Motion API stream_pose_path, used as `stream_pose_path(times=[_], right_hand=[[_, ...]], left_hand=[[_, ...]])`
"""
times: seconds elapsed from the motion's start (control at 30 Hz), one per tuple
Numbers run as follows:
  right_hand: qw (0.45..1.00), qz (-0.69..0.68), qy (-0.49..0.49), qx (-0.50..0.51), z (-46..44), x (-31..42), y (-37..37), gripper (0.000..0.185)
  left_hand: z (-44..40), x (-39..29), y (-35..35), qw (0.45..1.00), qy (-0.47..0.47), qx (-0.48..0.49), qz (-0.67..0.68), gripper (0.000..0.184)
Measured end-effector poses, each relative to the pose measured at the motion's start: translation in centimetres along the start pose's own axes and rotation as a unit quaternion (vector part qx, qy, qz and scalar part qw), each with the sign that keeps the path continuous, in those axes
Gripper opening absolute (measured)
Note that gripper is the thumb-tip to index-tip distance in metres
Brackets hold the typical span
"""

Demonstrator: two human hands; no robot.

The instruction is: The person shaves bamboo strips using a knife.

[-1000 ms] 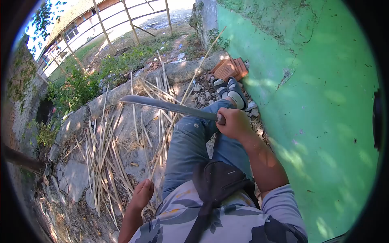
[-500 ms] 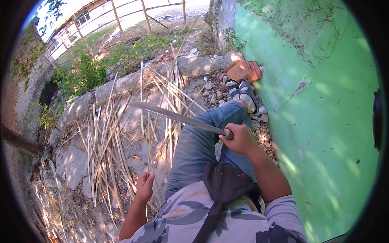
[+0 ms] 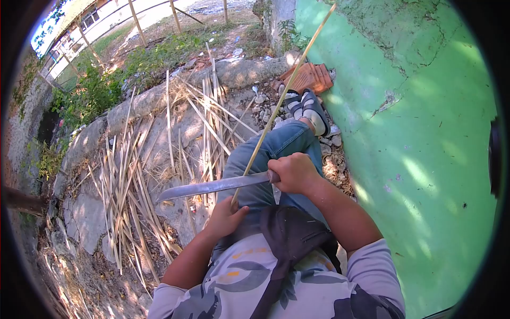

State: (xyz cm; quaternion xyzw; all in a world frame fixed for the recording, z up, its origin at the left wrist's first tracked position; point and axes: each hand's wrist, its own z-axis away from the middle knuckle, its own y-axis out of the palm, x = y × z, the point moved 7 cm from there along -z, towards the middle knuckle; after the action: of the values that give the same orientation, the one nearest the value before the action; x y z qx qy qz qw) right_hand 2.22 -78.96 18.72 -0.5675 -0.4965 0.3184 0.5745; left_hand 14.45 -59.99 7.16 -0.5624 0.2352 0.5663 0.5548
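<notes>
A long machete [image 3: 212, 186] lies crosswise over my lap, its blade pointing left. My right hand [image 3: 295, 173] is closed round its dark handle. Low on a long thin bamboo strip [image 3: 281, 101], my left hand [image 3: 225, 217] grips the near end, just below the blade. From there the strip slants up and right past my legs, its far tip near the green wall. The blade crosses the strip close above my left hand; whether they touch I cannot tell.
Bamboo strips lie in a loose pile [image 3: 130, 196] on the ground at left, with a second bunch [image 3: 212, 122] nearer my legs. A green wall [image 3: 414, 175] runs along the right. Roof tiles [image 3: 311, 78] are stacked beyond my sandals [image 3: 313, 112]. A stone kerb [image 3: 143, 101] curves behind the pile.
My left hand has moved right and up towards my lap, bringing the bamboo strip across my legs. The machete has shifted left and lower, its blade now lying over the strip.
</notes>
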Motion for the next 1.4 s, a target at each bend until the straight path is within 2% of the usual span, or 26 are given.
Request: stream_pose_path(times=[0.13,0.23,0.47,0.6,0.67,0.77,0.83,0.93,0.97,1.07,1.17,1.27,1.4], right_hand=[[1.000,-0.006,-0.008,0.006,-0.3,0.3,1.4,0.016],[1.000,0.010,-0.018,0.024,-0.2,1.8,1.9,0.016],[0.999,0.030,0.001,-0.013,-0.9,1.5,1.7,0.016],[0.999,0.025,-0.046,0.016,-0.8,3.1,2.1,0.012],[0.999,0.033,-0.034,-0.002,-1.5,2.6,0.3,0.012],[1.000,0.014,-0.015,-0.024,-2.4,2.4,-0.4,0.011],[1.000,0.005,-0.016,-0.026,-2.5,3.3,-0.3,0.011],[0.996,0.043,-0.074,-0.023,-2.4,4.7,0.5,0.011],[0.997,0.042,-0.053,-0.035,-2.6,4.2,0.3,0.013],[0.998,0.025,0.017,-0.060,-3.6,1.2,-0.5,0.015],[0.998,0.008,0.015,-0.064,-3.6,1.4,-1.0,0.014],[0.998,0.026,-0.049,-0.004,-3.0,4.1,0.3,0.013],[1.000,0.021,-0.019,0.007,-3.7,4.2,0.2,0.010]], left_hand=[[0.0,-0.1,-0.2,1.000,0.004,-0.013,0.002,0.033],[0.5,-1.9,-0.2,0.999,0.040,-0.014,0.001,0.031],[-0.3,-0.2,-0.2,0.997,-0.001,-0.037,0.064,0.032],[0.5,-1.9,-0.5,0.999,0.017,-0.044,0.006,0.032],[0.9,-3.2,-1.0,0.998,0.032,-0.053,-0.004,0.033],[0.5,-3.2,-1.5,0.997,-0.007,-0.073,0.036,0.034],[0.6,-4.0,-1.9,0.996,0.016,-0.085,0.009,0.035],[1.3,-5.2,-2.4,0.993,0.050,-0.084,-0.073,0.035],[1.6,-5.4,-2.4,0.989,0.062,-0.079,-0.105,0.035],[2.1,-3.7,-2.8,0.994,0.004,-0.103,-0.017,0.037],[2.6,-3.7,-3.0,0.995,0.000,-0.098,-0.023,0.039],[2.4,-4.3,-3.0,0.993,0.018,-0.096,-0.070,0.039],[2.7,-5.1,-3.6,0.987,0.049,-0.113,-0.105,0.038]])
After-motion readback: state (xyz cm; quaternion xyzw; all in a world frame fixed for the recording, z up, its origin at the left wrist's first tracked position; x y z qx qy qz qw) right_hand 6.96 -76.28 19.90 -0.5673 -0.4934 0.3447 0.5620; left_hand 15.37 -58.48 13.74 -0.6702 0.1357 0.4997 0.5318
